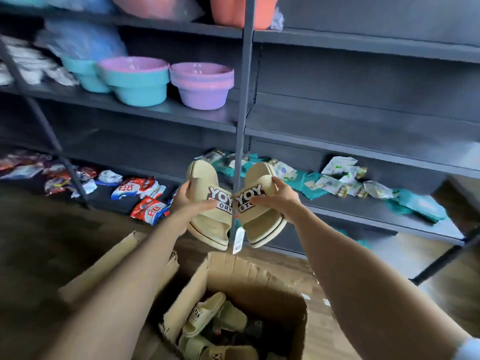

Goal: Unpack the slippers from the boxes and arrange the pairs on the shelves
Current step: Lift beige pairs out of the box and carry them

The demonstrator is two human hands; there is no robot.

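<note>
I hold up a pair of beige slippers printed "YOY STORY" in front of the dark grey shelves (363, 120). My left hand (187, 197) grips the left slipper (205, 203) by its strap. My right hand (279, 194) grips the right slipper (259, 211) the same way. The two straps touch at the middle, and a white tag (239, 239) hangs between the slippers. Below them an open cardboard box (249, 279) on the floor holds several more beige slippers (204, 314).
A grey upright post (245, 100) divides the shelving. Stacked pastel plastic basins (166, 81) fill the left middle shelf. Small packets lie on the bottom shelves, red and white ones (140, 193) at left, green and white ones (345, 183) at right. The floor is wood.
</note>
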